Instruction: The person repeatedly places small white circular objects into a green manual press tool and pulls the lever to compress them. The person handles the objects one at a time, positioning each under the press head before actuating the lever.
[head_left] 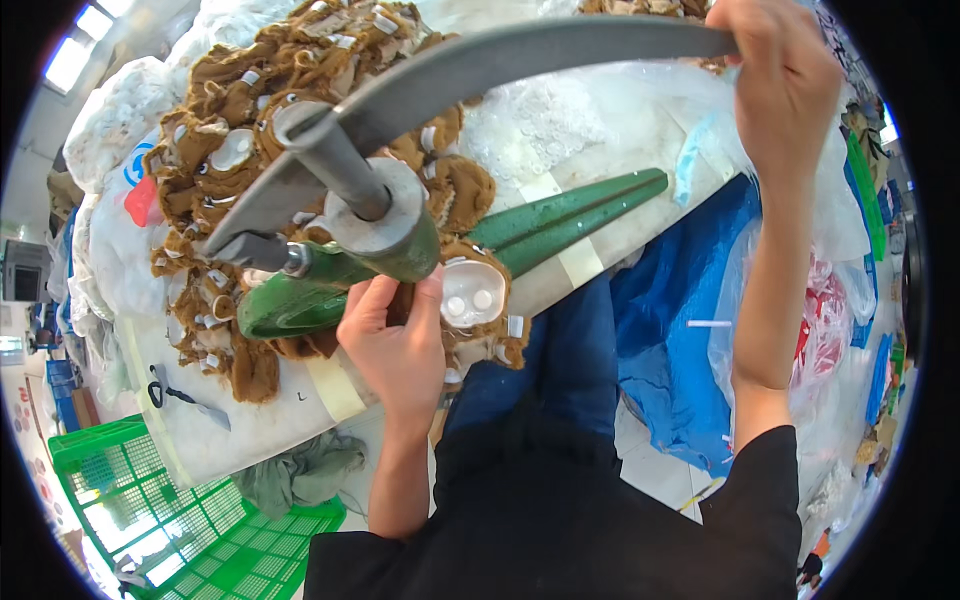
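A green hand press (570,222) with a long grey lever (540,52) stands on the table in front of me. My right hand (785,85) is raised at the far right, its fingers closed round the lever's end. Below the round press head (405,235), my left hand (398,355) pinches a brown plush piece (512,348), thumb and fingertips close under the head. This piece carries a clear oval plastic part (475,292) with two round white spots, just right of my fingers. What lies directly under the head is hidden.
A heap of brown plush pieces (240,85) with white tabs fills the table behind the press. Clear plastic bags (530,125) lie beyond it. A green crate (100,440) with grey cloth (300,475) stands lower left; blue sheeting (665,380) hangs at right.
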